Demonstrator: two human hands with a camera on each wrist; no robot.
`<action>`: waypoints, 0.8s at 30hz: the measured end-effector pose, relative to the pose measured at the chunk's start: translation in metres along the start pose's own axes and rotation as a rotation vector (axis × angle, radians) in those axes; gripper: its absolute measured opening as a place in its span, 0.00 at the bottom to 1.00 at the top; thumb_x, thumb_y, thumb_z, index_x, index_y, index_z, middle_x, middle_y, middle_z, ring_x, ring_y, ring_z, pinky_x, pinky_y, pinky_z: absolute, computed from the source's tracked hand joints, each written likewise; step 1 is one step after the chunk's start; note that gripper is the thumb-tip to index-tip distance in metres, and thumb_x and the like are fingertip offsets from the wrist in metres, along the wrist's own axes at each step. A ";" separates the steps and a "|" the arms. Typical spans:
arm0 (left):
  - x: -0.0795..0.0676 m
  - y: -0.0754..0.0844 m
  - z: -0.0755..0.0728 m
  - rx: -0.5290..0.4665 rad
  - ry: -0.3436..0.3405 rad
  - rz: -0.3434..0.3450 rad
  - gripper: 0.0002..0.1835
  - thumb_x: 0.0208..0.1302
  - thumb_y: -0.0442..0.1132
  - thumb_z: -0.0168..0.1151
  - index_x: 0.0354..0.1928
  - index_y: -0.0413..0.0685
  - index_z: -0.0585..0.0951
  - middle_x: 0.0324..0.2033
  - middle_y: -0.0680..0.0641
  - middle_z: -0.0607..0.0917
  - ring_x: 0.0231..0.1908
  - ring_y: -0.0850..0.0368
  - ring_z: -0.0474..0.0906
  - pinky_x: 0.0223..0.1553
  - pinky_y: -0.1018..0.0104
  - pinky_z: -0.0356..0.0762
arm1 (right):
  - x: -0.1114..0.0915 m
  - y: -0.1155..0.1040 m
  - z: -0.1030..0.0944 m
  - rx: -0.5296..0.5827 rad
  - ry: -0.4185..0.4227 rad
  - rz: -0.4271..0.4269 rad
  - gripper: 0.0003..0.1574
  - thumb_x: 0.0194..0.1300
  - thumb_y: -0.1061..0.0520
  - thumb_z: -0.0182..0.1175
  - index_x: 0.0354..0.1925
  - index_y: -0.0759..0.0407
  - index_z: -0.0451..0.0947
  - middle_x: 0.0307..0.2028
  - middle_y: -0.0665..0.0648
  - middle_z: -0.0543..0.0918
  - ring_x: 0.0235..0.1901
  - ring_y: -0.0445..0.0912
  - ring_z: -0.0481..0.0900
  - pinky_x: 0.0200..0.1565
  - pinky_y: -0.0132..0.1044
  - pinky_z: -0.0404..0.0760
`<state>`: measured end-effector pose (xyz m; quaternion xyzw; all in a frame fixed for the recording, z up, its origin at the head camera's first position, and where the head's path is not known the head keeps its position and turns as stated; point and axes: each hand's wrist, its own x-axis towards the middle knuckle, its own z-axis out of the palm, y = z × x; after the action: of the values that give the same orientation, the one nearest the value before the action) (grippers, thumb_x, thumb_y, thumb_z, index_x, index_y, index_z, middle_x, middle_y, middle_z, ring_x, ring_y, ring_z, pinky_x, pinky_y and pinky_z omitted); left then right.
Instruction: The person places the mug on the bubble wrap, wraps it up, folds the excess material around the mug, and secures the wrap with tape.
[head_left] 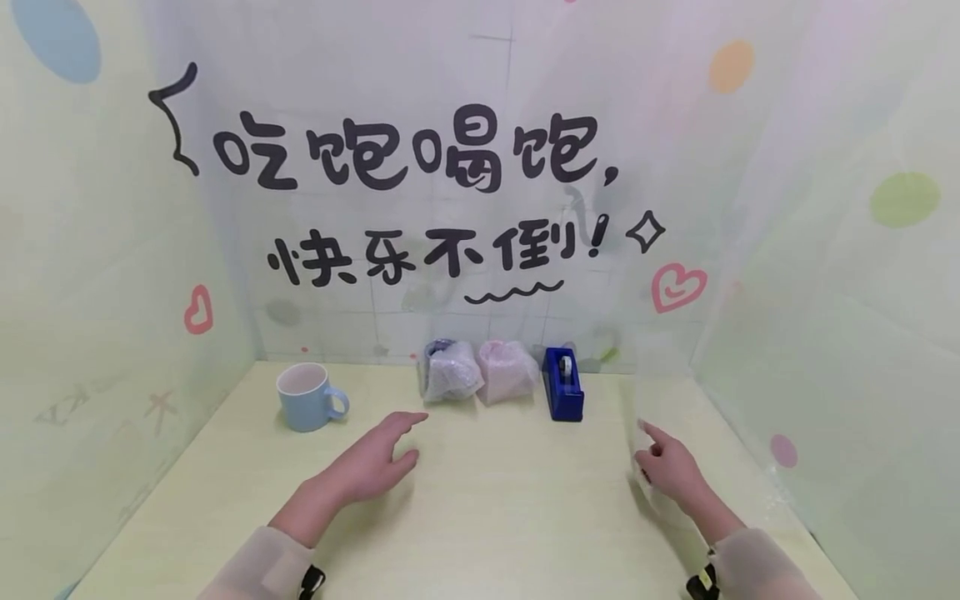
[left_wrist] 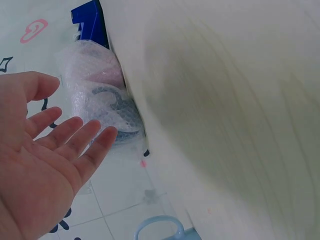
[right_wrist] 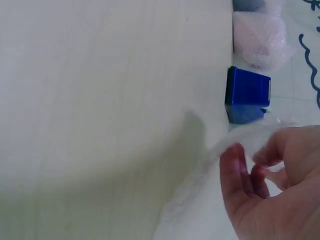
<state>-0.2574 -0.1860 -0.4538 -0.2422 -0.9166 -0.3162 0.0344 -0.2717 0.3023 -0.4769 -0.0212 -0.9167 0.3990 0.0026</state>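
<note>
pale tabletop (head_left: 525, 517) — clear film (right_wrist: 187, 205) pinched between right fingers (right_wrist: 231, 175) — left fingers (left_wrist: 99, 150) apart

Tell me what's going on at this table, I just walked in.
A person is working with both bare hands. The right hand pinches the edge of a clear plastic sheet, while the left hand is over the table, fingers spread, holding nothing. A light blue mug stands upright and unwrapped at the left. Toward the back are a bluish wrapped bundle, a pink wrapped bundle and a blue tape dispenser.
</note>
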 end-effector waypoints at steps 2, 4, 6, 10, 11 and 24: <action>-0.001 -0.001 -0.003 0.007 0.002 0.007 0.30 0.80 0.36 0.61 0.79 0.36 0.70 0.74 0.35 0.77 0.70 0.33 0.78 0.72 0.36 0.77 | -0.008 -0.003 -0.003 -0.017 0.051 -0.042 0.44 0.74 0.64 0.56 0.84 0.66 0.60 0.28 0.51 0.71 0.25 0.41 0.68 0.28 0.34 0.70; -0.001 -0.002 -0.006 0.005 0.006 0.011 0.30 0.80 0.36 0.61 0.78 0.36 0.70 0.74 0.34 0.77 0.70 0.33 0.79 0.71 0.36 0.78 | -0.017 -0.008 -0.005 -0.037 0.111 -0.119 0.43 0.73 0.65 0.58 0.83 0.65 0.63 0.30 0.52 0.70 0.27 0.41 0.65 0.29 0.34 0.68; -0.002 -0.003 -0.009 -0.002 0.012 0.010 0.29 0.80 0.36 0.61 0.78 0.36 0.71 0.74 0.34 0.77 0.69 0.33 0.79 0.71 0.35 0.78 | -0.027 -0.017 -0.003 -0.062 0.186 -0.236 0.42 0.70 0.68 0.60 0.80 0.65 0.68 0.32 0.53 0.70 0.29 0.38 0.68 0.30 0.32 0.71; -0.003 -0.006 -0.014 -0.022 0.017 -0.003 0.29 0.81 0.36 0.61 0.79 0.37 0.70 0.74 0.33 0.76 0.69 0.31 0.78 0.69 0.34 0.80 | -0.045 -0.036 0.006 -0.139 0.333 -0.527 0.42 0.61 0.74 0.64 0.74 0.64 0.78 0.34 0.51 0.72 0.32 0.30 0.72 0.31 0.28 0.80; -0.003 -0.007 -0.016 -0.023 0.018 -0.006 0.29 0.81 0.36 0.61 0.79 0.37 0.70 0.74 0.33 0.76 0.69 0.31 0.78 0.68 0.35 0.80 | -0.049 -0.041 0.009 -0.157 0.352 -0.597 0.43 0.59 0.76 0.66 0.73 0.63 0.79 0.35 0.50 0.72 0.32 0.29 0.73 0.30 0.27 0.80; -0.004 -0.010 -0.033 -0.094 0.145 -0.039 0.26 0.85 0.36 0.53 0.79 0.35 0.69 0.75 0.31 0.74 0.71 0.29 0.76 0.63 0.37 0.85 | -0.088 -0.067 0.057 -0.604 0.030 -1.245 0.54 0.51 0.68 0.78 0.73 0.37 0.81 0.37 0.43 0.71 0.28 0.30 0.54 0.27 0.15 0.55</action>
<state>-0.2614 -0.2138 -0.4343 -0.2022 -0.9004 -0.3763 0.0829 -0.1871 0.2117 -0.4656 0.5038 -0.8289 0.0502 0.2378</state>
